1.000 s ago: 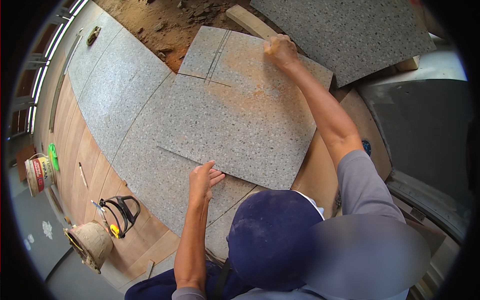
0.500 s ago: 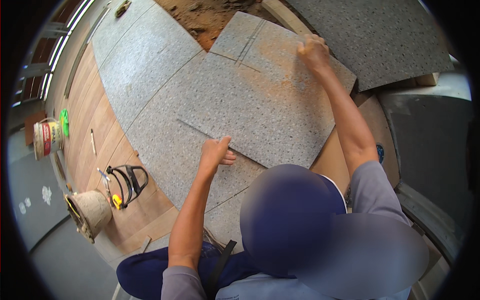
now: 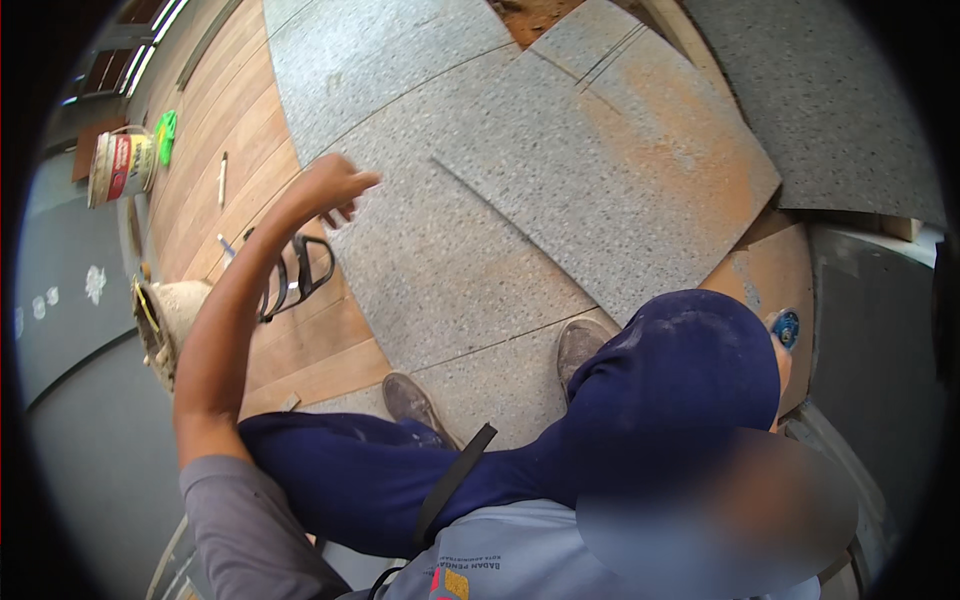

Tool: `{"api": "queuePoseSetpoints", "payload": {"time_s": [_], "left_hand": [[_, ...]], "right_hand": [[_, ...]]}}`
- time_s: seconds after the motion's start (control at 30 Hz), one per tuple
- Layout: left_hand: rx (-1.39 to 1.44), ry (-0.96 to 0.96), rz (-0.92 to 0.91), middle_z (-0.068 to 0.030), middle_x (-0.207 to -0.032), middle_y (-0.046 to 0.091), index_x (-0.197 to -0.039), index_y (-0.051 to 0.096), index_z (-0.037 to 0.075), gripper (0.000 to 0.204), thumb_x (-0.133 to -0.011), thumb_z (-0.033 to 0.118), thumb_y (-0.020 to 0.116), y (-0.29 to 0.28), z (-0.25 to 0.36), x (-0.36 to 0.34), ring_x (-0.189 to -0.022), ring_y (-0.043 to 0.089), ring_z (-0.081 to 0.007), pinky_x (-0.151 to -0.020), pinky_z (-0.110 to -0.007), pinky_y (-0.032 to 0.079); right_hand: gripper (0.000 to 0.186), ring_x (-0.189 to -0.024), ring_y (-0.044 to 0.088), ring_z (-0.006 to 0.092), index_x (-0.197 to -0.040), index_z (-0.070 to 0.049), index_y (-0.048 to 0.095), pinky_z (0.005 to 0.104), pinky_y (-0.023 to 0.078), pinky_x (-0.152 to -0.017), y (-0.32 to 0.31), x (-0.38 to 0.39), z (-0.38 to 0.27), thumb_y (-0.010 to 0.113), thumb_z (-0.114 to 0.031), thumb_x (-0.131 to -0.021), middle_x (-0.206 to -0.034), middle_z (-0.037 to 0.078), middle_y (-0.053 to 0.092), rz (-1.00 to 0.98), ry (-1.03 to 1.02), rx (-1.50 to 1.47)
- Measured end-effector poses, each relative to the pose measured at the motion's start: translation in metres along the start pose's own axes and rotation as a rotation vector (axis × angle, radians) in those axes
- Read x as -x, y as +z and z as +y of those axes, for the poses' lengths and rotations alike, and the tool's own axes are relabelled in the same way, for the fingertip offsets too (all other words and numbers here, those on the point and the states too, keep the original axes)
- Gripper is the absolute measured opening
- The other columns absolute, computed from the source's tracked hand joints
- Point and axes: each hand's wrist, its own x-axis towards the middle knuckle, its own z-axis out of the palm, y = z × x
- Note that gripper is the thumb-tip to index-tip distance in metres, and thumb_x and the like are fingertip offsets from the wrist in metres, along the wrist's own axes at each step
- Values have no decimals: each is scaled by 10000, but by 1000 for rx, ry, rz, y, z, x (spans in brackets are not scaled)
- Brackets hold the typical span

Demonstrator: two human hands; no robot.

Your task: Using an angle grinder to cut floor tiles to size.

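- Far left of the left hand: a sand-filled bucket (image 3: 165, 315) and black strap loops (image 3: 300, 275) on the wooden floor (image 3: 240, 150).
- Left hand (image 3: 335, 188) raised, fingers loosely curled, gripping nothing.
- Just right of it, nearest that hand: a speckled grey stone slab (image 3: 610, 180), flat, rough, rust-stained (long axis running up-right).
- Right hand hidden behind the cap (image 3: 680, 370); state impossible to tell.

A large square grey speckled granite tile (image 3: 610, 190), rust-stained along one side, lies flat and askew atop neighbouring laid tiles.
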Motion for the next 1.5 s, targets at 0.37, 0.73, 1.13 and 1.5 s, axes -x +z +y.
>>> {"api": "queuePoseSetpoints", "payload": {"time_s": [0.37, 0.73, 1.13, 1.5], "left_hand": [[-283, 262, 408, -261, -698, 648, -806, 678, -73, 417, -852, 341, 708, -9, -119, -9, -655, 671, -342, -626, -442, 500], [-321, 385, 686, -243, -1130, 640, -1127, 638, -35, 337, -902, 204, 713, -33, -178, 72, -1097, 599, -412, -945, -458, 471], [-205, -143, 518, -246, -988, 731, -1049, 687, -85, 497, -926, 397, 708, -84, -237, 121, -897, 708, -308, -816, -397, 545], [-355, 199, 896, -194, -952, 681, -1028, 697, 21, 381, -840, 332, 812, 30, -226, 137, -906, 645, -381, -813, -451, 511]], "right_hand": [[509, -645, 621, 378, -828, 50, 625, 436, 494, -645, 70, 54, 117, 665, -449, -917, -758, 242, 661, 19, 503, -207], [442, -626, 620, 304, -853, 29, 624, 378, 489, -622, 62, 49, 78, 697, -406, -885, -746, 177, 650, 52, 715, -583], [314, -586, 610, 155, -926, -20, 606, 274, 487, -563, 31, 32, 76, 734, -288, -823, -745, 63, 616, -90, 772, -1115], [375, -757, 644, 250, -1041, 111, 614, 370, 538, -681, 3, -18, 77, 651, -216, -860, -941, 179, 660, -86, 609, -1024]]}}
